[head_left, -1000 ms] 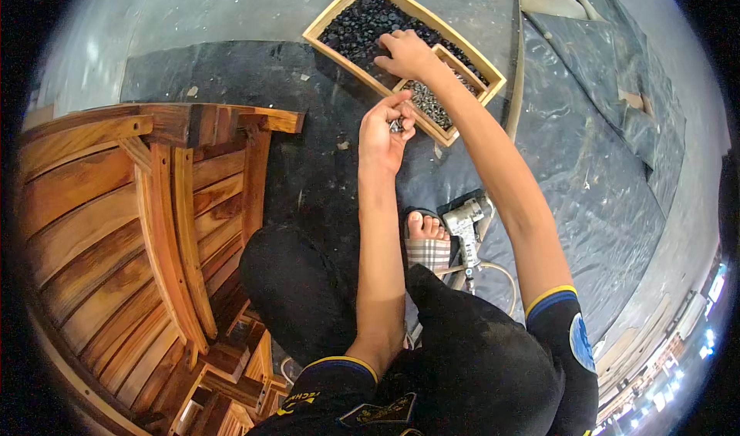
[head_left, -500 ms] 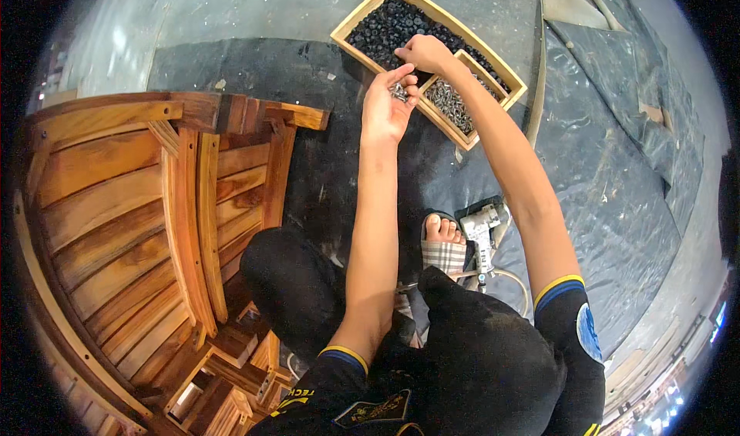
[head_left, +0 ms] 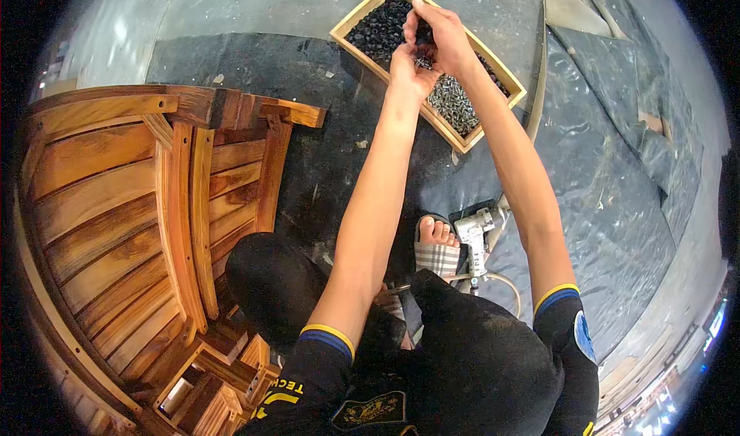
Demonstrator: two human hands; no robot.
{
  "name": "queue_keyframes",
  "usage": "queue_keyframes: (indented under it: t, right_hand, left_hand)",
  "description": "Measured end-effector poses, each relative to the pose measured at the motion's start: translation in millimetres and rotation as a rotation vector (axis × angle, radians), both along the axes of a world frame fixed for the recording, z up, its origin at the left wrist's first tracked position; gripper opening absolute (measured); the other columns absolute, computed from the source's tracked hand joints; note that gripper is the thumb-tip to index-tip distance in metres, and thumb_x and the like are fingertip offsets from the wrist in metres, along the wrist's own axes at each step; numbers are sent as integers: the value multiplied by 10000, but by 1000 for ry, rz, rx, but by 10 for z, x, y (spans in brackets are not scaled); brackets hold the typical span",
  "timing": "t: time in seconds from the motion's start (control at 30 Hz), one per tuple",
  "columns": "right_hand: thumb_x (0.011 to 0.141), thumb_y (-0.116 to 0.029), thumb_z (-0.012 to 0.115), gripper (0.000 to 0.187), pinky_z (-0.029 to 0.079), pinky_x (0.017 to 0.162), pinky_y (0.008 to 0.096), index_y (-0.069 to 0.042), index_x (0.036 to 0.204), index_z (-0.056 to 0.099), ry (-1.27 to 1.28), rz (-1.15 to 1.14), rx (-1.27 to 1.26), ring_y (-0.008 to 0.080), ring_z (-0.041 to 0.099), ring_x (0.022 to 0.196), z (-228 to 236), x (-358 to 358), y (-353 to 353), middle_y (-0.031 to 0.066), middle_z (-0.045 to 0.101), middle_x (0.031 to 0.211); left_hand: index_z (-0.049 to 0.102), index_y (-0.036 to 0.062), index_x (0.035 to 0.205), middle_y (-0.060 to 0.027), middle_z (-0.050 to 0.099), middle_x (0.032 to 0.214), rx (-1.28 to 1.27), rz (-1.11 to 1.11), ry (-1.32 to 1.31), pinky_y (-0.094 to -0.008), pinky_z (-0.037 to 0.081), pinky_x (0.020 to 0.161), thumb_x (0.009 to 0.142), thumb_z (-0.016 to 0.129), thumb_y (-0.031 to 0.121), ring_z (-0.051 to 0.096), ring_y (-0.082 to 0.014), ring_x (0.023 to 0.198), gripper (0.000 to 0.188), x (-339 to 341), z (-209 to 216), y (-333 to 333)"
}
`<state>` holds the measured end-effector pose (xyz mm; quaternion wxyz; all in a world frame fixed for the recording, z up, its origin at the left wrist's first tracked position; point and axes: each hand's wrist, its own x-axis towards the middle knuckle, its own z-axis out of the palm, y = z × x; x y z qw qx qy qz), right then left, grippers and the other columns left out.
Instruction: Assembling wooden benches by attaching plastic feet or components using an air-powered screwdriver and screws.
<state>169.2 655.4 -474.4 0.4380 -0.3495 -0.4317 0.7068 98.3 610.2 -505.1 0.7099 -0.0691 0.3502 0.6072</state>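
Observation:
My left hand [head_left: 410, 74] is cupped, palm up, over the wooden box [head_left: 344, 38], with several small silver screws [head_left: 423, 62] in its palm. Just above and beyond it, my right hand [head_left: 445, 37] is turned toward that palm with its fingers curled. What lies between the right fingers is blurred and cannot be made out. Small black round pieces [head_left: 375, 31] fill the far left part of the box. Silver screws [head_left: 453, 106] fill a smaller compartment at its near right, partly covered by my hands and right forearm.
A slatted wooden piece of furniture [head_left: 100, 205] stands at the left. An air-powered tool [head_left: 473, 239] with a hose lies beside my sandalled foot [head_left: 436, 243]. Dark sheeting [head_left: 609, 143] covers the floor at the right, its edge folded near the box.
My right hand has lifted out of the black pieces and turned over the left palm. My left hand has shifted slightly right and forward, over the box. The view has moved a little.

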Motion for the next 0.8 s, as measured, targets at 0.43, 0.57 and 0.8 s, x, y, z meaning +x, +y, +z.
queue_keyframes:
  t: [0.43,0.57,0.8]
  right_hand:
    - [838,-288,575,276,486,623,332,-22,819,647,-494,-238,437,216,610,694,-182,-11,280,108,643,737]
    - [698,-345,678,346,497,737,446,-52,879,645,-1164,124,822,361,613,833,-778,97,408,192,635,834]
    - [747,-242,598,236,484,722,418,-41,857,650,-1269,504,854,341,611,812,-962,42,282,175,633,794]
  left_hand:
    - [502,-20,933,-87,488,777,46,-251,-142,-260,359,486,889,419,154,446,-169,634,198,-484,-199,-5]
    - [509,-37,942,-108,481,791,-98,-114,-491,-265,407,506,907,395,92,462,-182,647,176,-516,-162,-51]
    - [510,-57,930,-129,495,812,-252,173,-809,-318,460,605,909,376,113,489,-211,698,218,-391,17,-331]
